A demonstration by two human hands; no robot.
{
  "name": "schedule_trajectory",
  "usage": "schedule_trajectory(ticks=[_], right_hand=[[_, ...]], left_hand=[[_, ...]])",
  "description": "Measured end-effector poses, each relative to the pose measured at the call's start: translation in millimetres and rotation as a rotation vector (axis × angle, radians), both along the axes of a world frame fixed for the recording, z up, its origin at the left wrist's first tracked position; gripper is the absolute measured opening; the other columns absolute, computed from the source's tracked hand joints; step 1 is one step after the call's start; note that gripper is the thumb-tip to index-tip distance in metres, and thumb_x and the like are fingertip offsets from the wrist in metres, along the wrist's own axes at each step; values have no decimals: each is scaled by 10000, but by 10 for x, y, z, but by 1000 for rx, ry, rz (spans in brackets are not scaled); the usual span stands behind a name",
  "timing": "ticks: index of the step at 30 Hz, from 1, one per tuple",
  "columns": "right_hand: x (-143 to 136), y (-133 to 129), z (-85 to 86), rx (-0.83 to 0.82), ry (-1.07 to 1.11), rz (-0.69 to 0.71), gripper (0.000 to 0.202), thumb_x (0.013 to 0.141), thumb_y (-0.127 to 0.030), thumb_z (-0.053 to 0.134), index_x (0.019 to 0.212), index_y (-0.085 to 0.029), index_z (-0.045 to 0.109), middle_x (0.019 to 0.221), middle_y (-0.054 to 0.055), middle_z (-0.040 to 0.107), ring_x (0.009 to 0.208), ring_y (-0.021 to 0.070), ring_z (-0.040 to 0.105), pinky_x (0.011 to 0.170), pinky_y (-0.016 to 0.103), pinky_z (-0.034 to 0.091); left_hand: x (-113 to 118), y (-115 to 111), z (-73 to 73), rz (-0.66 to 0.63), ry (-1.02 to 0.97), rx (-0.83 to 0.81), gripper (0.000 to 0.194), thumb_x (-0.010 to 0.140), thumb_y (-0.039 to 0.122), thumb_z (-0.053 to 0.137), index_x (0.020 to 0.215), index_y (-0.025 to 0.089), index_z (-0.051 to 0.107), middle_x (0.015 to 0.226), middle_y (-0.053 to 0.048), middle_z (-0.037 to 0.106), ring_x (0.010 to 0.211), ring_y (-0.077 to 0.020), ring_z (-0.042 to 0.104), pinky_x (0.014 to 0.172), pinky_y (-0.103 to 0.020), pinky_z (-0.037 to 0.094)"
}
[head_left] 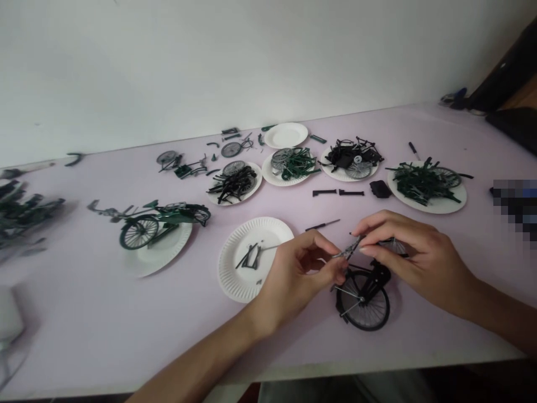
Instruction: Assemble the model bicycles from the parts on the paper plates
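A black model bicycle [371,294] is under my two hands near the table's front edge, its near wheel facing me. Between my hands is a grey piece [350,246] that looks like the handlebar. My left hand [308,268] pinches its left end between thumb and fingers. On its right end, my right hand [406,252] closes thumb and fingertips. My fingers cover part of the frame and the far wheel. Left of my left hand, a white paper plate [230,280] holds a few small dark parts [251,257].
A green model bicycle [157,221] rests on a plate at left. Plates with black parts [354,157] and green parts [428,182] stand farther back. A screwdriver [321,225] lies behind my hands. Loose black bars [338,192] lie beyond it. Blurred green parts [25,210] are far left.
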State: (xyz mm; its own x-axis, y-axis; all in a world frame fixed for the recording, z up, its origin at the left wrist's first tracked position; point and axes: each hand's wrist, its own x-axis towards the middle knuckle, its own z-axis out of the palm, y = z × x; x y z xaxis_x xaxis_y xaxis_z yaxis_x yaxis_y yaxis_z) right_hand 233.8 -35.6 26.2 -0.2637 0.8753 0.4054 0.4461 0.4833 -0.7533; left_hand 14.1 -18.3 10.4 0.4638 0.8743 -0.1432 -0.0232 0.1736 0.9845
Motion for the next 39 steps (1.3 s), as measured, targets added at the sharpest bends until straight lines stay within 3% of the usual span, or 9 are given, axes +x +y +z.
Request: schedule_trajectory(ticks=[9, 14, 22, 30, 35, 39], right_hand=[[55, -8, 11, -159, 42, -59, 146, 942, -342, 728, 816, -268, 734, 1082, 29, 754, 1026, 193, 715, 867, 298, 579], [52, -7, 22, -286, 144, -50, 199, 901, -425, 773, 782, -268, 746, 1101, 28, 751, 1092, 197, 703, 900, 278, 562], [30, -25, 39, -411, 187, -61, 212, 857, -396, 812, 750, -229, 736, 893, 20, 780, 780, 151, 716, 745, 248, 574], [42, -47, 61, -430, 280, -43, 211, 859, -369, 814, 747, -219, 717, 931, 26, 794, 820, 134, 743, 740, 191, 592], [58, -43, 78, -427, 266, -67, 187, 862, -357, 801, 755, -224, 726, 875, 27, 796, 738, 128, 740, 691, 194, 606], [81, -49, 70, -476, 253, -42, 160, 832, -331, 823, 764, -230, 718, 877, 17, 796, 758, 135, 750, 694, 193, 611]], left_hand=[[-16, 48, 43, 22, -83, 11, 135, 892, 204, 777, 866, 135, 664, 732, -42, 776, 667, -124, 760, 662, -195, 649], [-13, 14, -6, 27, -69, 26, 98, 861, 189, 813, 886, 130, 739, 746, -35, 784, 679, -118, 764, 678, -177, 651], [-1, 6, -21, -62, -184, -65, 131, 851, 209, 836, 917, 121, 764, 815, -64, 805, 754, -167, 795, 755, -261, 689], [-24, 13, -14, -108, -148, -79, 72, 865, 151, 803, 930, 127, 784, 803, -47, 809, 734, -138, 787, 727, -199, 661], [-41, 34, 37, -181, -32, 2, 161, 839, 144, 818, 996, 140, 784, 971, -57, 810, 857, -138, 779, 812, -202, 642], [-66, 30, 44, -191, 0, 2, 181, 806, 185, 855, 962, 132, 780, 925, -50, 787, 823, -127, 745, 779, -195, 621]])
